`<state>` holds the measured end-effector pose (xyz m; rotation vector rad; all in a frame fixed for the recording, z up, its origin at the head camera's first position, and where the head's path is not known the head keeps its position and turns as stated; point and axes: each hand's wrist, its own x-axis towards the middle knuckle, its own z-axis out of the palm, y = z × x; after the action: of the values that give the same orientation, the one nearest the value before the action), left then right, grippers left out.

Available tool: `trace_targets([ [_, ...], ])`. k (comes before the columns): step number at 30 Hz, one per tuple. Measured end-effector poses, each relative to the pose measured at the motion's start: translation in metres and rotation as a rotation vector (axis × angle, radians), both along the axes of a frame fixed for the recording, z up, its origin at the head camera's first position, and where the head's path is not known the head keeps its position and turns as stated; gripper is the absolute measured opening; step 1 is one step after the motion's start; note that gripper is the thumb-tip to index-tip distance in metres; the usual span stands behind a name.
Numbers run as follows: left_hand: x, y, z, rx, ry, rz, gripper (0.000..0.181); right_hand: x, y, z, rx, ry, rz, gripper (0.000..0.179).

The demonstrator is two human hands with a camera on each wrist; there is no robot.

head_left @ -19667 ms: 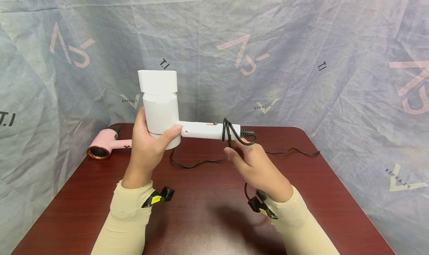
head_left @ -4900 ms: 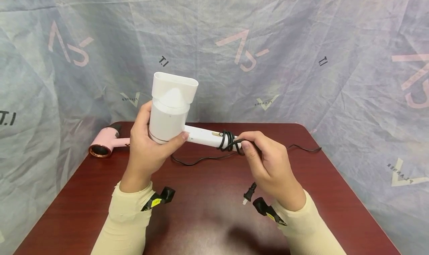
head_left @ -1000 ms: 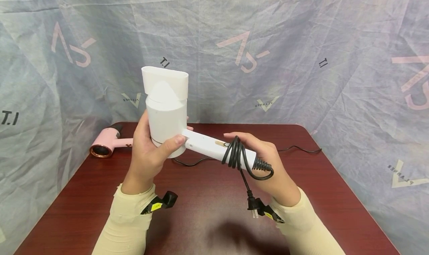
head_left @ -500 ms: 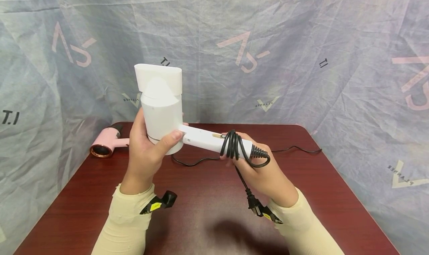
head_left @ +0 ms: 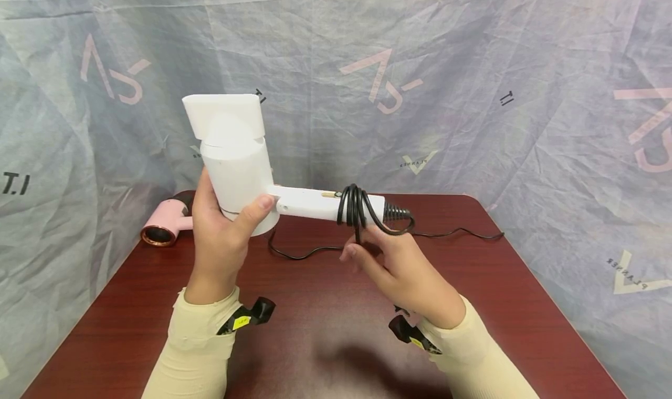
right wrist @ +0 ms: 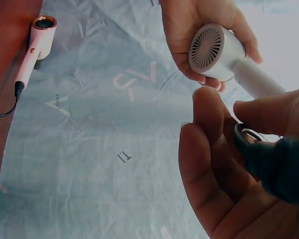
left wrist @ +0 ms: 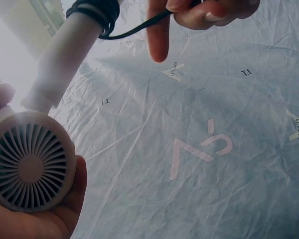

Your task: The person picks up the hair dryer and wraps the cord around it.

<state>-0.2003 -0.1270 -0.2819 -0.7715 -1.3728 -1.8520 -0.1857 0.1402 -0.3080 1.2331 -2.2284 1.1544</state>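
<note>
In the head view a white hair dryer (head_left: 236, 174) is held up over the table, nozzle upward and handle pointing right. My left hand (head_left: 217, 241) grips its barrel, thumb at the handle joint; the slotted intake (left wrist: 31, 168) faces the left wrist camera. Several turns of black cord (head_left: 354, 205) circle the handle near its end. Just under these turns my right hand (head_left: 409, 273) pinches the cord's free length, which runs down taut between thumb and fingers. The left wrist view shows the cord drawn to the right hand (left wrist: 209, 12). The plug is mostly hidden behind the right hand.
A pink hair dryer (head_left: 167, 218) with a copper rim lies at the table's back left. Its thin black cord (head_left: 304, 256) trails right across the back of the dark red table (head_left: 299, 340). A grey printed cloth (head_left: 315, 49) hangs behind and at both sides.
More turns of cord circle the handle than in the earliest frame. Over the last second the dryer shifted left and its handle levelled; my right hand went under the handle, taking the dangling cord.
</note>
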Motion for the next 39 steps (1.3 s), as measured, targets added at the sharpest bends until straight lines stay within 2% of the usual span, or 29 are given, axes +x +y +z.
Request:
trace_targets([
  [1,0.0,0.0,0.0,0.014,-0.004,0.006,0.059,0.0,0.0,0.0,0.02,0.001,-0.011,0.005],
  [6,-0.002,-0.001,0.002,0.106,-0.02,0.03,0.054,0.0,-0.001,-0.003,0.055,0.038,-0.001,0.036],
  [8,-0.002,-0.001,0.003,0.144,-0.022,0.043,0.053,0.0,-0.002,-0.004,0.058,0.057,0.015,0.04],
  [14,-0.005,-0.003,0.003,0.202,-0.031,0.083,0.053,0.003,-0.002,-0.004,0.092,0.074,0.022,0.032],
  [21,-0.008,-0.004,0.004,0.246,-0.004,0.102,0.053,0.009,-0.002,-0.002,0.144,0.118,0.001,0.033],
  [30,-0.003,0.0,0.009,0.268,0.013,0.108,0.052,0.016,-0.002,0.001,0.174,0.148,-0.036,0.028],
  [39,0.0,0.002,0.011,0.288,-0.01,0.124,0.053,0.02,-0.002,0.004,0.165,0.199,-0.064,0.023],
])
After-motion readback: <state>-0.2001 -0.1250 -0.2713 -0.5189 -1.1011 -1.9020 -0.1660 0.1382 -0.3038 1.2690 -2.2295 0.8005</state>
